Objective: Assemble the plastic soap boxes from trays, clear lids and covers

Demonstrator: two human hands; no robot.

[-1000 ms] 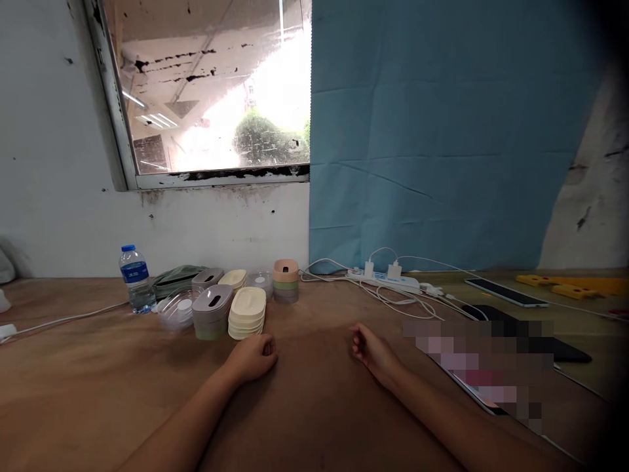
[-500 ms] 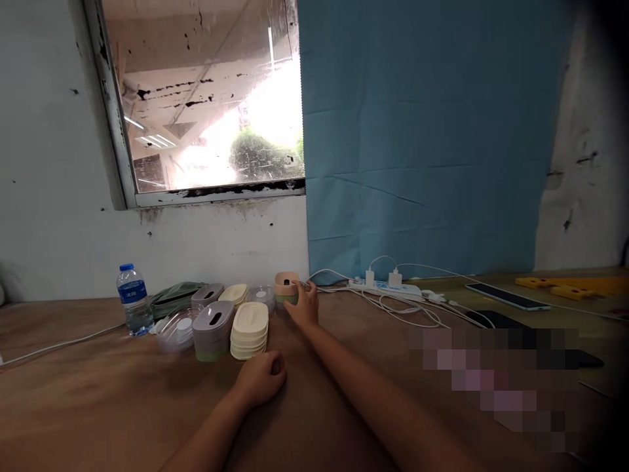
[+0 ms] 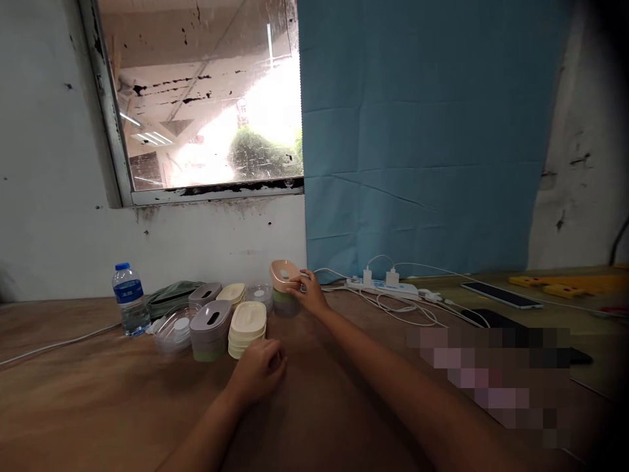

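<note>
My right hand (image 3: 310,293) grips the right edge of a peach oval plastic piece (image 3: 278,269), thumb and fingers pinched on its rim. The piece has a small slot and is tilted up over a green oval tub (image 3: 285,303). Whether the two still touch, I cannot tell. My left hand (image 3: 259,370) rests on the table with its fingers curled and nothing visible in them. Just beyond it stands a stack of cream oval lids (image 3: 248,321). To their left is a purple stack (image 3: 210,328) with a dark slot on top and a green bottom.
Clear plastic containers (image 3: 167,331), a water bottle (image 3: 130,301) and a green cloth bag (image 3: 171,295) are at the left. A second purple piece (image 3: 204,294) and cream stack (image 3: 232,294) stand behind. Rightward lie a power strip (image 3: 383,286) with white cables and a phone (image 3: 501,295).
My right hand has raised the peach piece and tipped it, so its upper face now shows. My left hand stays curled on the table, almost in the same place.
</note>
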